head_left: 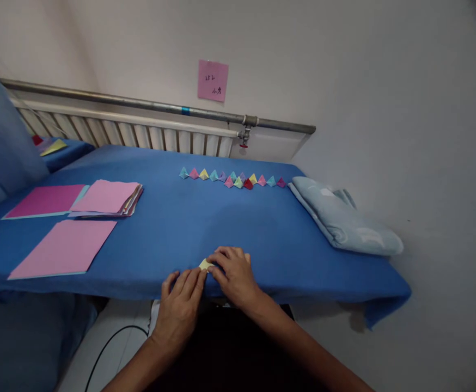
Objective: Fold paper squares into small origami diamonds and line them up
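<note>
At the near edge of the blue-covered surface, a small piece of pale yellow folded paper point(206, 265) lies between my two hands. My right hand point(235, 275) is closed over its right side, fingers bent and thumb against it; the part under those fingers is hidden. My left hand point(183, 299) has its fingers together, with the index fingertip pressed to the paper's lower left. Farther back, several small folded paper pieces point(239, 183) in pink, blue, yellow, green, red and purple lie in two overlapping rows.
To the left are a stack of pink-topped paper point(105, 197), a magenta sheet point(48, 200) and a pink sheet point(64, 247). A folded light-blue blanket point(344, 215) lies right. Behind stand a radiator point(156, 138) and pipe point(140, 103); a pink note point(212, 80) is on the wall.
</note>
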